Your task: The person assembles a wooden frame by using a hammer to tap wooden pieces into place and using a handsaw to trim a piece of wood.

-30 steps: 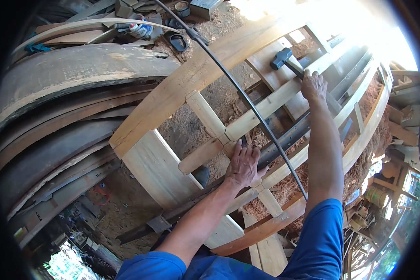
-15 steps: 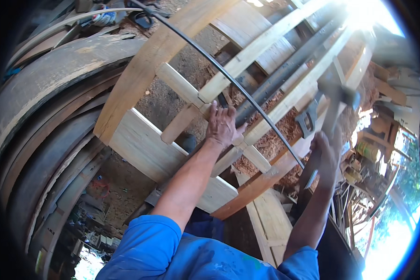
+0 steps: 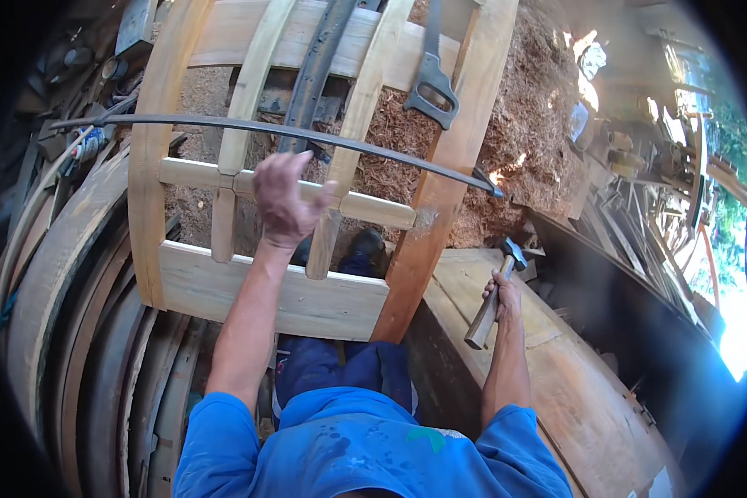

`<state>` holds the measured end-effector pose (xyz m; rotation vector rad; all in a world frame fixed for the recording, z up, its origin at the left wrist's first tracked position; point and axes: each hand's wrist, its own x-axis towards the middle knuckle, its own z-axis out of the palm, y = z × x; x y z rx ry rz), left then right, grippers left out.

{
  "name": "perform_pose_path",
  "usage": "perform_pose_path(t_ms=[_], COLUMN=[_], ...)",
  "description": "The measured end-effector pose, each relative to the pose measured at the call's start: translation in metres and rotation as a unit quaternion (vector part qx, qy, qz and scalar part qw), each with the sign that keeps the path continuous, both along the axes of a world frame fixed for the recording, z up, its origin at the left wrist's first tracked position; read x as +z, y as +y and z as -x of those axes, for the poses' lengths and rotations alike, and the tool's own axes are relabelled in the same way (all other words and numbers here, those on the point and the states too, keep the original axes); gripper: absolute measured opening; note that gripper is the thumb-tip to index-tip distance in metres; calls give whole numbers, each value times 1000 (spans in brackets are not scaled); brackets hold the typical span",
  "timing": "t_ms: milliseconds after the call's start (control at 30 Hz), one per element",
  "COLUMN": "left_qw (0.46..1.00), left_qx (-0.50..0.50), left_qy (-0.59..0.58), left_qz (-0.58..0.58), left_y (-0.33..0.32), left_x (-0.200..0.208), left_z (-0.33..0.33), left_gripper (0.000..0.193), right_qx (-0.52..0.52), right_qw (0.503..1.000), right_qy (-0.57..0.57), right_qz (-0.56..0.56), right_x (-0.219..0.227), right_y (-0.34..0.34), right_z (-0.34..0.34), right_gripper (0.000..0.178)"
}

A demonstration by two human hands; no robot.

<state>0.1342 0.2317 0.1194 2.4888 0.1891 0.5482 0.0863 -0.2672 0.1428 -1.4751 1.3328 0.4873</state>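
Observation:
My right hand [image 3: 506, 300] is closed round the wooden handle of a hammer [image 3: 480, 324], its metal head up and away from me, at the right of a wooden frame [image 3: 428, 217]. Over the frame's crosspiece [image 3: 373, 210] my left hand [image 3: 285, 203] is raised, slightly blurred, with thumb and fingers apart and nothing in it. Just beyond that hand a long dark metal bar clamp [image 3: 373, 153] spans the frame from side to side. Two lengthwise slats [image 3: 365, 100] meet the crosspiece, and a wide pale board [image 3: 224, 286] forms the near end.
A handsaw [image 3: 433, 93] lies on the frame's right side. Curved wooden pieces [image 3: 66, 241] are stacked at the left. Wood shavings [image 3: 527, 116] cover the ground beyond. A wooden panel [image 3: 573, 365] lies at the right, beside a dark edge and scrap wood [image 3: 618, 216].
The hammer, earlier raised and blurred near the saw, has come down to the right of the frame. My left hand has lifted off the crosspiece. The view has turned.

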Motion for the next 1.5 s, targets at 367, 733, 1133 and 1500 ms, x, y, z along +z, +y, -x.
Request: perform_pose_path(t_ms=[367,733,1133,1500], left_qw=[868,846,816,871], left_qx=[-308,-303,-312,-314], left_qy=[346,400,444,349], left_qz=[-179,-182,-200,-142], left_y=[-67,-65,-73,-67], left_x=[-34,-23,-18,-34], left_z=[-113,-116,-138,-115], left_gripper=[69,72,73,62], right_qx=[-67,289,238,442], right_qw=[995,938,943,876], right_qy=[33,135,167,164], right_qz=[72,-135,-160,-102], right_x=[-24,-14,-21,-4], right_y=[-95,19,61,-6], right_z=[-18,-45,-43,-56], right_gripper=[15,16,28,13])
